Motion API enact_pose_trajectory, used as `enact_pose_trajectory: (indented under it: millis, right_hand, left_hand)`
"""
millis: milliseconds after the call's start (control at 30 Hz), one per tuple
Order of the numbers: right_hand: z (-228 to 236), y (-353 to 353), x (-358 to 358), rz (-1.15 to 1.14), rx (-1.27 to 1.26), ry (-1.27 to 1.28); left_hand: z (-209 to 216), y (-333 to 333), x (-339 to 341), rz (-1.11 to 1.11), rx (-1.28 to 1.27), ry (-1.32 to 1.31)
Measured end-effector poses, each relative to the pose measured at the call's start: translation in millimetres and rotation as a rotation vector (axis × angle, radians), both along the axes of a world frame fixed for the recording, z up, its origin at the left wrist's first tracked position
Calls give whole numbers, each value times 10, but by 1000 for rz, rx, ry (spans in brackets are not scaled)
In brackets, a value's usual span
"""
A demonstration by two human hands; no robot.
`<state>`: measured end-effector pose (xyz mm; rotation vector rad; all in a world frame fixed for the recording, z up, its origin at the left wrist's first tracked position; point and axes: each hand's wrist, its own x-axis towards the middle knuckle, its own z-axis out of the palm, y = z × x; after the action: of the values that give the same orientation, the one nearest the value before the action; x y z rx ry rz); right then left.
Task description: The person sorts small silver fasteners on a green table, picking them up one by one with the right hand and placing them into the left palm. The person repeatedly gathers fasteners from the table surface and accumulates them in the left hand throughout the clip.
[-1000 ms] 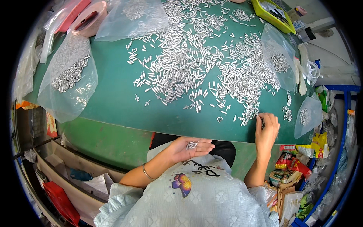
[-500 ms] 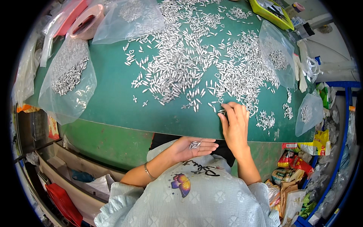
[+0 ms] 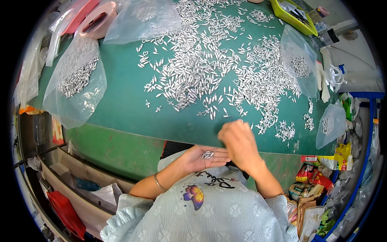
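My left hand [image 3: 203, 158] lies palm up near the table's front edge, its fingers stretched out. It holds a few small pointed silver metal pieces [image 3: 208, 154] in the palm. Above and right of it, over the table edge, hangs my right hand [image 3: 238, 143], back up and fingers bent. Motion blurs those fingers, so what they hold, if anything, cannot be made out. Beyond the hands, a large heap of similar bullet-shaped silver pieces [image 3: 189, 74] spreads over the green tabletop [image 3: 125, 101]. Heart-shaped and cross-shaped pieces are mixed in; crosses form a small pile [image 3: 285, 131] at the right.
Clear plastic bags of silver pieces lie at the left [image 3: 78, 80], back [image 3: 141, 24] and right [image 3: 298, 64], with a smaller bag [image 3: 328, 125] near the right corner. A pink bowl [image 3: 96, 20] and a yellow-green basket [image 3: 296, 18] stand at the back. An open drawer [image 3: 86, 177] is below left.
My right hand has lifted from the near edge of the heap and moved left and toward me, closer to my left hand. The left hand stays in place with its pieces.
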<state>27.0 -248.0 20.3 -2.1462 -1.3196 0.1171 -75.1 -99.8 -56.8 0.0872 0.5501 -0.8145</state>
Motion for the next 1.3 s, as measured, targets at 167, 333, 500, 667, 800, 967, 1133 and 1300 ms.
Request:
enact_pose_trajectory:
  millis: [167, 333, 500, 667, 800, 967, 1133, 1300]
  right_hand:
    - [-117, 11, 38, 11, 154, -23]
    - [-157, 186, 224, -262, -21, -79]
    - [-33, 35, -44, -8, -129, 141]
    - [34, 30, -103, 232, 8, 377]
    - [14, 394, 192, -119, 61, 49]
    - [-221, 346, 108, -191, -26, 33]
    - [-75, 127, -136, -87, -94, 162]
    - [19, 111, -99, 68, 65, 346]
  left_hand:
    - [-275, 29, -146, 164, -299, -86]
    - [-334, 22, -112, 121, -322, -82]
    - [-73, 92, -65, 112, -180, 47]
    - [-220, 58, -163, 305, -461, -26]
    - [-329, 69, -119, 187, -557, -19]
    - [-43, 151, -44, 71, -228, -9]
    - [-164, 118, -139, 218, -417, -54]
    - [-244, 61, -178, 303, -466, -84]
